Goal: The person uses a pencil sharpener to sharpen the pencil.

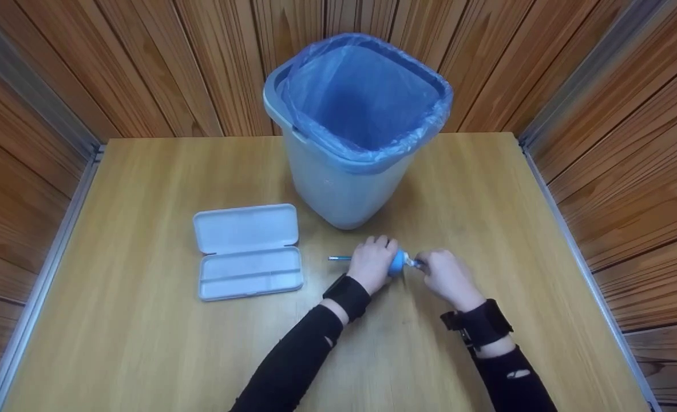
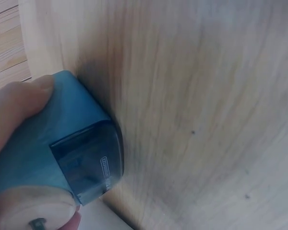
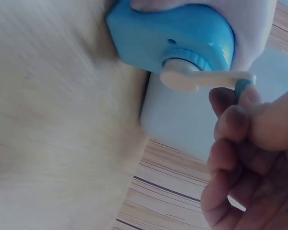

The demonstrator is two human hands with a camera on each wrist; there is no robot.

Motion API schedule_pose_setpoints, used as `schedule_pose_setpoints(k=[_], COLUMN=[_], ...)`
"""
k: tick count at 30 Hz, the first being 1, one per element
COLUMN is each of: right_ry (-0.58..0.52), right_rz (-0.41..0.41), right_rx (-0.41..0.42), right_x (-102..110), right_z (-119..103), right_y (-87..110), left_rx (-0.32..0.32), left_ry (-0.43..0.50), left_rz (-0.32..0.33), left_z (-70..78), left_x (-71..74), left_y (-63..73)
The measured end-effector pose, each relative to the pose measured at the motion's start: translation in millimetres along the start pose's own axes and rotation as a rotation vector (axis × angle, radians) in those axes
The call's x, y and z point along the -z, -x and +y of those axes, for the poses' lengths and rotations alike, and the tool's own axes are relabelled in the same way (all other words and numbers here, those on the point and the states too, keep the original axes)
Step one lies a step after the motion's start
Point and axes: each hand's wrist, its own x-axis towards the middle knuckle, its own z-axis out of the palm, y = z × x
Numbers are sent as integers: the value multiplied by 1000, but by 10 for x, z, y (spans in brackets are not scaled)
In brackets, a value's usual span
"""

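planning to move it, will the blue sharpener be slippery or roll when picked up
The blue sharpener probably won't roll easily, since its body looks flat-sided. It may feel slightly slippery, as the surface looks smooth and shiny. The crank juts from one end, so it could swing or catch if the right hand releases it.

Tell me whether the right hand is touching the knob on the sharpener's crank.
Touching. The right wrist view shows the right hand pinching the knob at the end of the crank.

The sharpener is showing bright blue, its crank cream, its knob teal, while the liner is displaying deep blue, the case pale blue-grey, and the surface tan wood grain.
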Motion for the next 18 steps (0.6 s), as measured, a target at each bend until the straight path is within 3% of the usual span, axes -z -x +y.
schedule_pose_setpoints(k=[18], right_ry=[-82], right_rz=[-40], right_rx=[-73], right_x=[40], right_z=[63], right_y=[-316], left_rx=[18], left_ry=[36], left_rz=[-81], left_z=[7], left_x=[33], left_y=[-12])
